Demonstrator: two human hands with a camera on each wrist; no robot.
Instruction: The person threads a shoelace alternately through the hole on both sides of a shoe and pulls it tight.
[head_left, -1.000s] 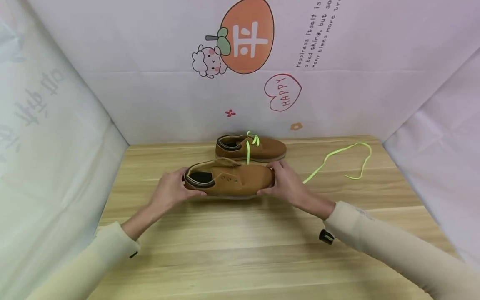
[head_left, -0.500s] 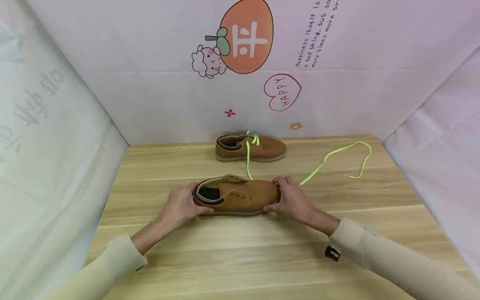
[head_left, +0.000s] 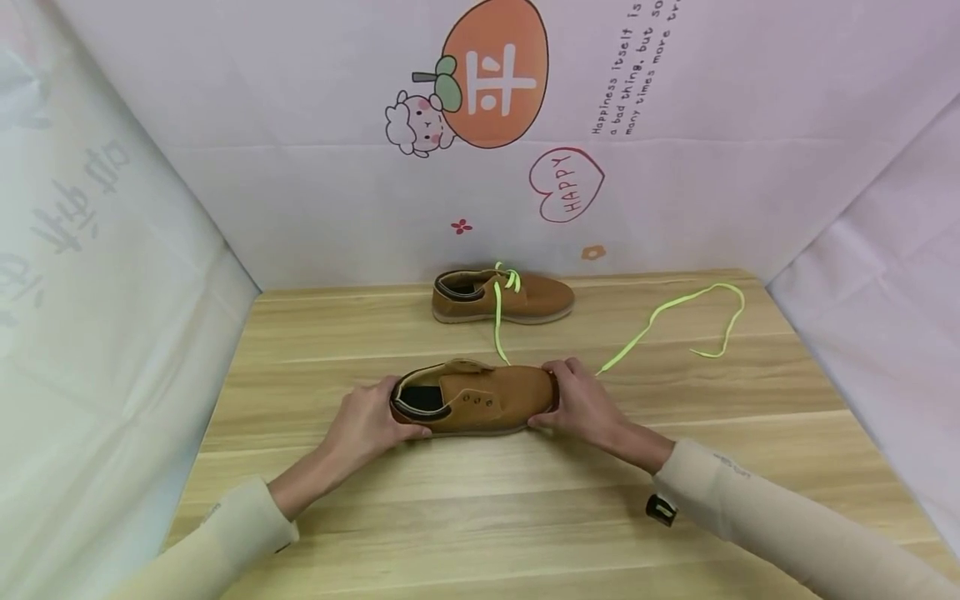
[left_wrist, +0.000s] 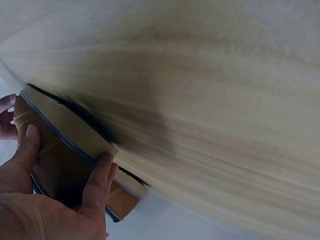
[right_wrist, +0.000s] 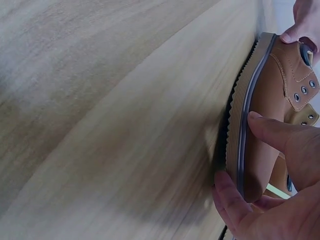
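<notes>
A brown shoe (head_left: 517,395) without a lace in its eyelets lies lengthwise between both hands, toe to the right. My left hand (head_left: 367,423) grips it round the heel, thumb along the near side. At the toe my right hand (head_left: 585,405) holds it, its thumb on the near side of the upper. In the right wrist view, the ridged sole (right_wrist: 243,100) is close over the table and three eyelets show on one flap. The left wrist view shows the left hand (left_wrist: 55,200) curled about the heel end of the shoe (left_wrist: 60,165).
Behind stands a second brown shoe (head_left: 543,298) with a neon yellow-green lace tied in it, near the printed white backdrop (head_left: 337,208). A loose yellow-green lace (head_left: 652,321) curls over the wooden table (head_left: 480,517) at the right. White cloth walls flank both sides.
Both hands have brought the unlaced shoe toward the person and slightly right, away from the second shoe, uncovering more of that one and of the yellow-green lace hanging in front of it.
</notes>
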